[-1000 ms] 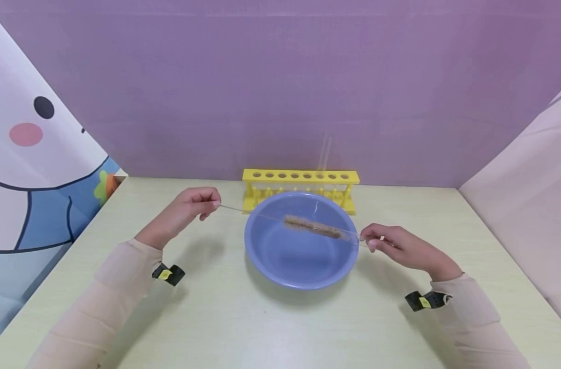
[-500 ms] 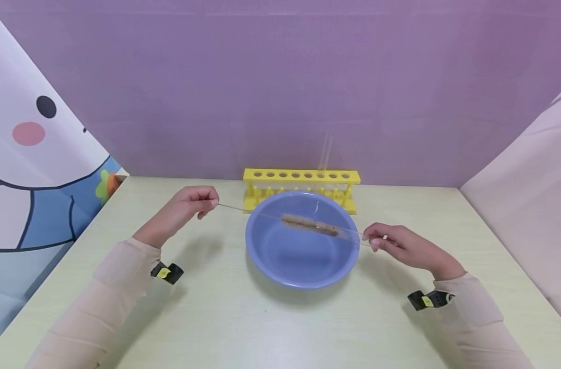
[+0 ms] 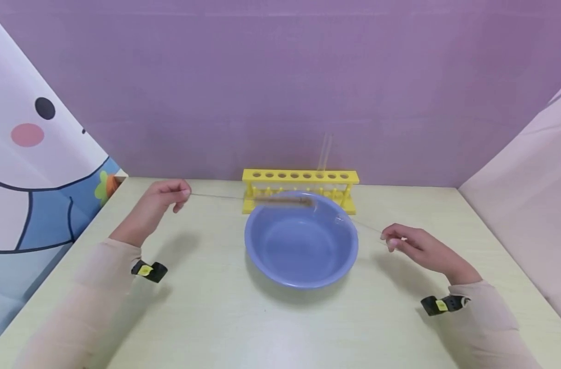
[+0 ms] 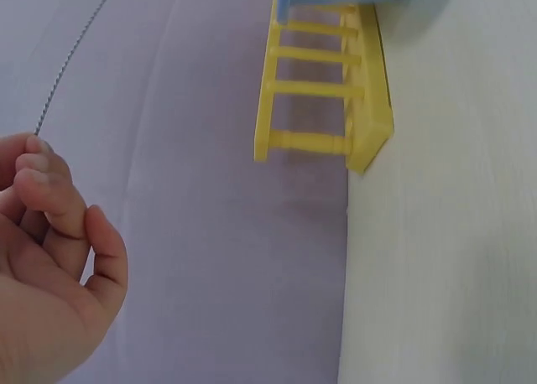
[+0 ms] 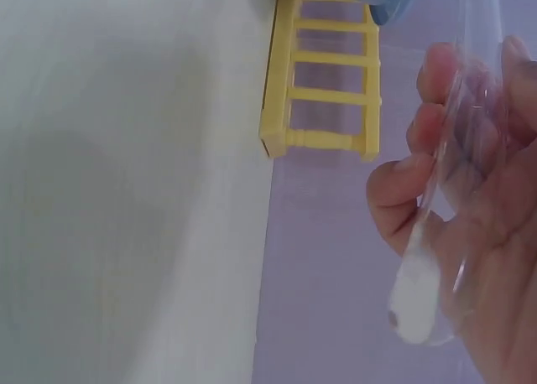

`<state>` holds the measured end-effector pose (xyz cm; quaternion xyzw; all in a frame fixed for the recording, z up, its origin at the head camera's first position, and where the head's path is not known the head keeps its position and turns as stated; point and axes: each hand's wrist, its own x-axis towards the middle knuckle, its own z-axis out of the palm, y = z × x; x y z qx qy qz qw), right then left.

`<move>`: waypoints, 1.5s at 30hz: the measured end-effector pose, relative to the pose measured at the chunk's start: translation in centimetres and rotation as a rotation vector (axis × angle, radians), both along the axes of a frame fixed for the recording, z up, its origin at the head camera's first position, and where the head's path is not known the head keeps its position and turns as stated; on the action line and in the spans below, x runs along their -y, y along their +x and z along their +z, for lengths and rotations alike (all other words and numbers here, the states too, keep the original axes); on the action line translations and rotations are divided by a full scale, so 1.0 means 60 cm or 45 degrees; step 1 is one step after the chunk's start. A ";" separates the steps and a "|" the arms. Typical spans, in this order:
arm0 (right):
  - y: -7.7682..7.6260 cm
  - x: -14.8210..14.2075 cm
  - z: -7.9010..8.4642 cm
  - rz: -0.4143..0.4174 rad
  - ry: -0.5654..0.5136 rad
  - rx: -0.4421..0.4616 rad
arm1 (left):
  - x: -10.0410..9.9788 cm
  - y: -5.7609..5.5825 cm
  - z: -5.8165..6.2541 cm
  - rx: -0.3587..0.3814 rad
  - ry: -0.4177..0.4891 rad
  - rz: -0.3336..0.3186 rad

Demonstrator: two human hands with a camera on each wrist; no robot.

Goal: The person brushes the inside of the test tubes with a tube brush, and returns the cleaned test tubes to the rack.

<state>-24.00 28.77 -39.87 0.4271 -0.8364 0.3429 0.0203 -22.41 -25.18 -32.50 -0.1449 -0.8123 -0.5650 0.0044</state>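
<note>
Left hand [image 3: 153,207] pinched the brush [image 3: 285,202] by its wire [image 4: 67,59], probably to spare the bristles [image 3: 272,202]; right hand [image 3: 423,249] gripped a clear tube [image 5: 464,166] (open end toward the brush, I think). Bowl [image 3: 300,251] sat between the hands, presumably in case anything dripped.

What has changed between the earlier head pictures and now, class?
The left hand has moved left and slightly up in the head view, and the brush is now out of the clear tube. The right hand, holding that tube, has shifted right. Neither hand let go. The basin and yellow rack stayed put.
</note>
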 end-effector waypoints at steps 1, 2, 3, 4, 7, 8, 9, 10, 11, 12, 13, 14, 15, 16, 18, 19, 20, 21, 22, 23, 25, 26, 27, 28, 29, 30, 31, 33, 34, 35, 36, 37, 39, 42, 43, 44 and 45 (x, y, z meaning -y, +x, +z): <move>0.000 -0.004 -0.001 -0.011 -0.006 -0.001 | 0.006 0.001 0.000 0.000 0.012 0.014; 0.000 -0.007 -0.001 -0.016 -0.013 -0.001 | 0.010 0.001 0.000 -0.001 0.020 0.025; 0.000 -0.008 -0.001 -0.019 -0.017 -0.002 | 0.013 0.001 0.000 -0.002 0.024 0.034; 0.000 -0.009 -0.002 -0.024 -0.018 -0.002 | 0.015 0.001 -0.001 -0.004 0.030 0.036; 0.001 -0.008 -0.003 -0.045 -0.011 0.010 | 0.021 0.001 -0.004 0.005 0.034 0.048; 0.001 -0.008 -0.004 -0.052 -0.011 0.018 | 0.022 0.001 -0.004 0.010 0.034 0.048; 0.001 -0.008 -0.005 -0.059 -0.009 0.022 | 0.023 0.001 -0.005 0.014 0.033 0.049; 0.000 -0.008 -0.006 -0.065 -0.009 0.027 | 0.023 0.002 -0.005 0.016 0.029 0.050; 0.000 -0.007 -0.008 -0.069 -0.012 0.032 | 0.024 0.003 -0.005 0.015 0.020 0.049; -0.001 -0.006 -0.009 -0.071 -0.016 0.035 | 0.024 0.003 -0.005 0.012 0.014 0.049; -0.002 -0.005 -0.010 -0.071 -0.023 0.037 | 0.023 0.005 -0.004 0.009 0.009 0.049; -0.003 -0.004 -0.010 -0.072 -0.031 0.041 | 0.023 0.006 -0.004 0.008 0.004 0.049; -0.004 -0.001 -0.011 -0.071 -0.040 0.046 | 0.022 0.007 -0.004 0.003 -0.002 0.048; -0.004 0.001 -0.011 -0.070 -0.049 0.052 | 0.021 0.009 -0.003 0.000 -0.011 0.048; -0.006 0.007 -0.011 -0.069 -0.066 0.053 | 0.018 0.011 -0.004 -0.003 -0.025 0.048; -0.008 0.011 -0.011 -0.068 -0.074 0.052 | 0.017 0.011 -0.004 -0.003 -0.031 0.049; -0.009 0.014 -0.011 -0.067 -0.084 0.050 | 0.016 0.012 -0.004 -0.005 -0.039 0.051; -0.010 0.018 -0.010 -0.066 -0.093 0.045 | 0.015 0.013 -0.004 -0.007 -0.048 0.055; -0.012 0.021 -0.010 -0.066 -0.102 0.039 | 0.014 0.013 -0.004 -0.005 -0.057 0.058; -0.013 0.024 -0.009 -0.068 -0.111 0.035 | 0.013 0.014 -0.004 -0.004 -0.063 0.060; -0.017 0.031 -0.007 -0.066 -0.140 0.043 | 0.011 0.014 -0.005 -0.005 -0.077 0.060; -0.019 0.034 -0.006 -0.066 -0.157 0.042 | 0.010 0.015 -0.005 -0.006 -0.088 0.060; -0.021 0.037 -0.005 -0.070 -0.175 0.040 | 0.009 0.015 -0.005 -0.007 -0.099 0.060; -0.024 0.039 -0.004 -0.075 -0.193 0.036 | 0.008 0.015 -0.005 -0.006 -0.108 0.059; -0.027 0.042 -0.002 -0.080 -0.215 0.028 | 0.006 0.014 -0.006 -0.006 -0.118 0.059; -0.030 0.044 0.000 -0.081 -0.238 0.020 | 0.004 0.014 -0.007 -0.007 -0.129 0.058; -0.033 0.045 0.001 -0.088 -0.260 0.004 | 0.002 0.013 -0.008 -0.008 -0.140 0.056; -0.039 0.048 0.006 -0.093 -0.306 -0.023 | -0.004 0.010 -0.010 -0.013 -0.157 0.047; -0.042 0.050 0.009 -0.091 -0.331 -0.041 | -0.007 0.009 -0.012 -0.014 -0.169 0.044; -0.045 0.052 0.012 -0.092 -0.355 -0.054 | -0.010 0.008 -0.013 -0.014 -0.178 0.042; -0.048 0.055 0.015 -0.096 -0.376 -0.062 | -0.014 0.006 -0.015 -0.022 -0.182 0.038; -0.051 0.057 0.019 -0.103 -0.396 -0.072 | -0.017 0.005 -0.016 -0.027 -0.194 0.037; -0.056 0.064 0.026 -0.129 -0.425 -0.084 | -0.023 0.004 -0.019 -0.035 -0.222 0.042; -0.063 0.074 0.035 -0.180 -0.469 -0.061 | -0.030 0.001 -0.023 -0.046 -0.270 0.046; -0.065 0.077 0.037 -0.196 -0.486 -0.054 | -0.032 0.000 -0.025 -0.048 -0.288 0.051; -0.066 0.079 0.039 -0.217 -0.501 -0.051 | -0.034 -0.001 -0.026 -0.052 -0.296 0.053; -0.067 0.082 0.041 -0.237 -0.520 -0.045 | -0.037 -0.002 -0.027 -0.054 -0.303 0.054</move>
